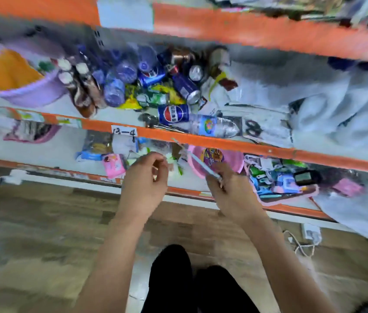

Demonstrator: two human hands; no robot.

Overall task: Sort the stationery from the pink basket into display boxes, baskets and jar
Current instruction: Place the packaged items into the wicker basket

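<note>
1. An orange-edged shelf unit (223,143) fills the view; its middle shelf carries a pile of soda cans (174,114) and plastic bottles (214,126), and a purple tub (20,86) stands at the left end.
2. On the lower shelf, at the right, lies a pink basket (289,197) crowded with small colourful stationery; it is just beside the right hand.
3. A round pink container (235,159) sits just behind the right hand, and a small pink packet (113,165) lies to the left of the left hand.
4. The right hand (232,188) has its fingers curled round the lower end of a thin light-blue pen (201,164), which slants up and to the left across the pink container.
5. The left hand (146,177) hovers over the lower shelf with fingers curled inward, tips close to the thumb; whether they pinch anything cannot be told through the blur.
</note>
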